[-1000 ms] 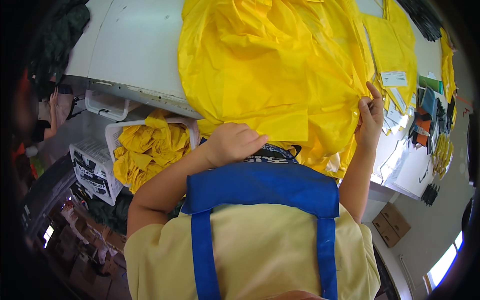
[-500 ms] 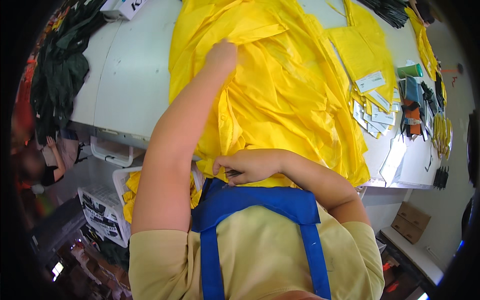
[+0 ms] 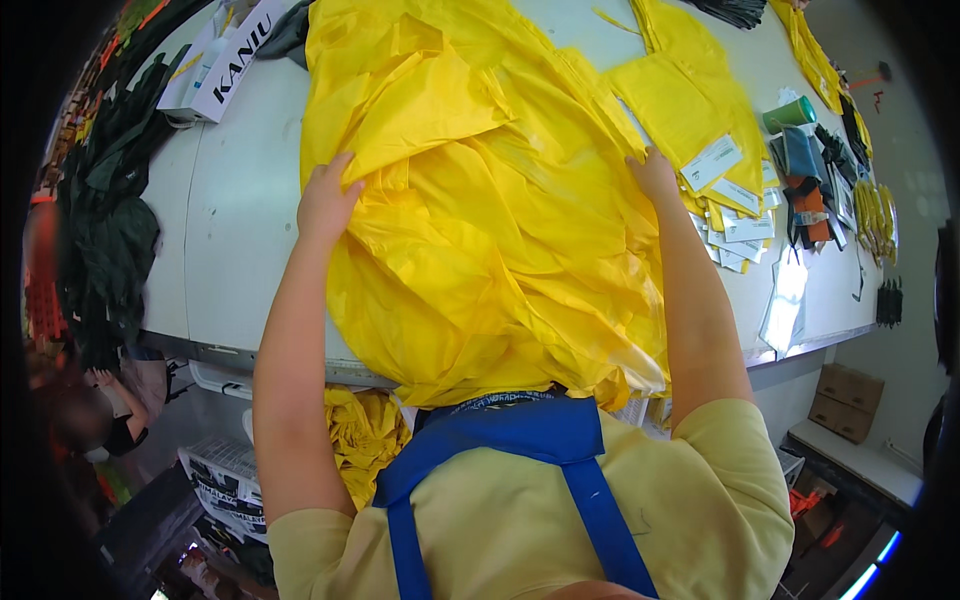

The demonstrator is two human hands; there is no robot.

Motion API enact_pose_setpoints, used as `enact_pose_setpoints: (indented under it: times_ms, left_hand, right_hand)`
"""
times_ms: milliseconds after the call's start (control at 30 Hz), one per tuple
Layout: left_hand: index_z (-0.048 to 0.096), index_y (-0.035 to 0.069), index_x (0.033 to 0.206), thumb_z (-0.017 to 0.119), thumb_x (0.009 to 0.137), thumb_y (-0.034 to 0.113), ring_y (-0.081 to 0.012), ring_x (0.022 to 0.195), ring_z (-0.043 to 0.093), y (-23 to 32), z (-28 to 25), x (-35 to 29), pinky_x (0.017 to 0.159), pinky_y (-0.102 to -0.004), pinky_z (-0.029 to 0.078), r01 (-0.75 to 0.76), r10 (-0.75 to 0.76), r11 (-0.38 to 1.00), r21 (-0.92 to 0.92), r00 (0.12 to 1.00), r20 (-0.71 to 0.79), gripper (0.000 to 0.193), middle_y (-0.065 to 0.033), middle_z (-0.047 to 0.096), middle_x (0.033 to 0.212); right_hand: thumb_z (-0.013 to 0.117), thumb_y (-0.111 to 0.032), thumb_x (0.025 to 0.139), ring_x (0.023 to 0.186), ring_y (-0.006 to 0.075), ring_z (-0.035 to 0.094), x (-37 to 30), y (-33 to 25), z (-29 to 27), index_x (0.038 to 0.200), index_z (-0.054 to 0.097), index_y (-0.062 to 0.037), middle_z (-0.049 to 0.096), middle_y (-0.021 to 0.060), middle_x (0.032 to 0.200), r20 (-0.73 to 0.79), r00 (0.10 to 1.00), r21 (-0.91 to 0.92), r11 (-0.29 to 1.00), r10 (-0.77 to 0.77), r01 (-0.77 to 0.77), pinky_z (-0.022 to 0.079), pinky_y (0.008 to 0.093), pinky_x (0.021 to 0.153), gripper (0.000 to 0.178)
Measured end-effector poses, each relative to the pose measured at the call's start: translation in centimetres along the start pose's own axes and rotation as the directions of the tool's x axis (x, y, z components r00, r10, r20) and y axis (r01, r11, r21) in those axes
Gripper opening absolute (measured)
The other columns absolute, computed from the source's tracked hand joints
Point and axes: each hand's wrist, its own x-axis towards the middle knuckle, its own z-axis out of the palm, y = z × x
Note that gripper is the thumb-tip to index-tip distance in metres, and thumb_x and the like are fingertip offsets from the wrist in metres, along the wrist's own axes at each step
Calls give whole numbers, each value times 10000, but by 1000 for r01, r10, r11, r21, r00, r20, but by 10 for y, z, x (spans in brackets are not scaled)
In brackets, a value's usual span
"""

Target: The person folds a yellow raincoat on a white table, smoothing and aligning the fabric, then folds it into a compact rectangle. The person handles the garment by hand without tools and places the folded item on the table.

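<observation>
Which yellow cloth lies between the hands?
The large yellow cloth on the table, left hand at its left edge, right hand at its right. The flatter yellow pile lies right of it; the yellow heap sits below table level.

White table (image 3: 247,215) near grey wall (image 3: 908,215)

We take this for a garment workshop: a broad white worktable (image 3: 245,205) bears thin, shiny yellow fabric (image 3: 470,230), flat yellow pieces (image 3: 690,95) with white rectangular labels (image 3: 712,162), and crumpled dark green cloth (image 3: 112,230); we also see brown cardboard boxes (image 3: 845,403).
</observation>
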Motion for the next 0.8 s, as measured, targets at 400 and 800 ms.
enact_pose_setpoints:
  times_ms: [400, 800]
  left_hand:
    - [419, 12, 1272, 536, 876, 57, -265, 1091, 527, -127, -58, -56, 905, -417, 483, 420, -960, 279, -863, 154, -236, 416, -151, 483, 1244]
    - [445, 6, 1264, 550, 834, 51, -247, 1000, 577, 102, 24, -103, 875, -369, 477, 276, -102, -49, -960, 954, 280, 445, -118, 570, 1150]
  right_hand:
    - [678, -219, 758, 764, 258, 645, -2, -4, -43, 1076, 623, -59, 657, 122, 792, -21, 997, 252, 964, -80, 83, 496, 355, 690, 361]
    - [557, -135, 823, 704, 282, 634, -284, -152, -69, 1185, 535, -77, 604, 119, 908, 314, 231, 574, 378, -921, 726, 523, 377, 621, 367]
